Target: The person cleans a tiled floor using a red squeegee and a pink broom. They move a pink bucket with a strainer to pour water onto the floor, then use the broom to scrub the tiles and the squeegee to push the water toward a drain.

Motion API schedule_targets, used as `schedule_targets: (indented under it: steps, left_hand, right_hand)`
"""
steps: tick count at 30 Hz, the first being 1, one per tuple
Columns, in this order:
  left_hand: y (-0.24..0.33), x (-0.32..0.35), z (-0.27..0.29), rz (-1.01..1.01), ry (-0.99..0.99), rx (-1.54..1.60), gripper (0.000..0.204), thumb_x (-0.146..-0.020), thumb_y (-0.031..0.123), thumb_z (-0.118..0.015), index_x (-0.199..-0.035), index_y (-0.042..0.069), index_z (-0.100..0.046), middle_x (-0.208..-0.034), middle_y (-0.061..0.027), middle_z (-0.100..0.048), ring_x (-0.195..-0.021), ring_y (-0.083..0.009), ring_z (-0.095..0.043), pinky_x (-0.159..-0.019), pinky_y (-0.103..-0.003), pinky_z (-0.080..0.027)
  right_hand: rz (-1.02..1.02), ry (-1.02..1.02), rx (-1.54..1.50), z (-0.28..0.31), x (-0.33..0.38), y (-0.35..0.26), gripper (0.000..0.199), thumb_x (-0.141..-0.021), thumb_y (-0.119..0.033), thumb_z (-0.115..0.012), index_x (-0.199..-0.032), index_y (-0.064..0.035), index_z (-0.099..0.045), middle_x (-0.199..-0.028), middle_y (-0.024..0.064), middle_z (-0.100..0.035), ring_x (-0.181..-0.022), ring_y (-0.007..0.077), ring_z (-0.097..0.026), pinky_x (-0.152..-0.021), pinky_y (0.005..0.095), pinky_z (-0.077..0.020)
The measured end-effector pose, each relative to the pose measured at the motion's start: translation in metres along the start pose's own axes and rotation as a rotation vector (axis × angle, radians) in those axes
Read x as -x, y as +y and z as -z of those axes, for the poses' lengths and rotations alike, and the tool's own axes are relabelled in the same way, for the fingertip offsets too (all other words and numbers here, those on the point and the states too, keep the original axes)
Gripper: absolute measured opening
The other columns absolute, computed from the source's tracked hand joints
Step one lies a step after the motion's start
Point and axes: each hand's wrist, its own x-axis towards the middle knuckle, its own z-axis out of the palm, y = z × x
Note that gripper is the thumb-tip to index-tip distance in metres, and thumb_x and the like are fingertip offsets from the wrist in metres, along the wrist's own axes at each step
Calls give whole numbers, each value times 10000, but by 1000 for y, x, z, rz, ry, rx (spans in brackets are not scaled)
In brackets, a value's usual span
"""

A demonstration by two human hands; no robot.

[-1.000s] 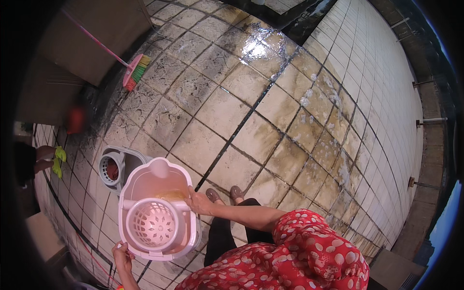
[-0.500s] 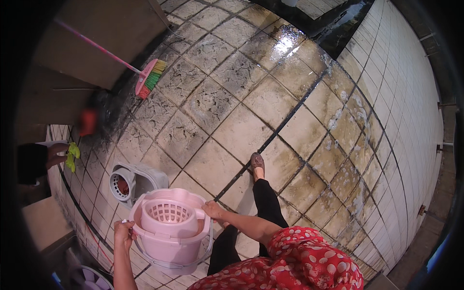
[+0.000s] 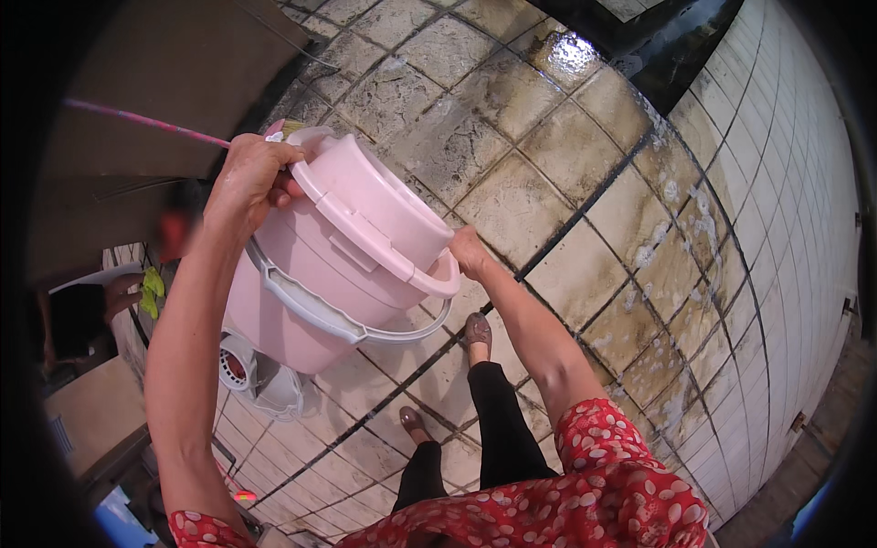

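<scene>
"Grip?"
"Left hand [image 3: 251,183] is clamping the rim of the pink bucket [image 3: 320,274]; right hand [image 3: 468,253] is gripping its right side."
"Position?"
"It is tilting at left, partly hiding a grey bucket [image 3: 278,395]."

Held bucket [image 3: 306,274] left of centre, tilted, wringer basket [image 3: 370,187] in its mouth. Left hand [image 3: 248,178] on its rim, upper left; right hand [image 3: 468,253] at its right edge. Bail [image 3: 311,306] across the side facing the wearer. Second bucket [image 3: 281,395] on floor [image 3: 512,187], lower left, partly behind the first. Broom [image 3: 146,119] at upper left, handle running in from the left toward the left hand, head mostly behind the bucket. Shoes [image 3: 478,329] on floor, right of and below the bucket. Foam patches [image 3: 645,256] on floor, right of centre. Another person [image 3: 78,320] at left edge, partly in view.
</scene>
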Motion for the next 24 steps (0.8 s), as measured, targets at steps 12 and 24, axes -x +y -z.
schedule_targets:
  steps: [12, 24]
  left_hand:
    - [-74, 128, 107, 232, 100, -43, 53, -709, 51, -541, -721, -1, -545, -532, -67, -534, -338, -112, -443, -280, -223, -318]
    - [-218, 294, 182, 306, 64, 314, 124, -732, 23, -565, -846, -22, -581, -578, -77, -571, -363, -133, -492, -301, -223, -377]
  right_hand:
    - [18, -80, -33, -43, 125, 28, 309, -753, -173, -437, -926, 74, -501, -738, 204, -574, -544, 265, -601, -385, 344, -503]
    - [-266, -143, 82, -73, 250, 57, 230, -692, -150, -586, -727, 73, -631, -591, 137, -588, -469, 211, -582, -356, 322, -476]
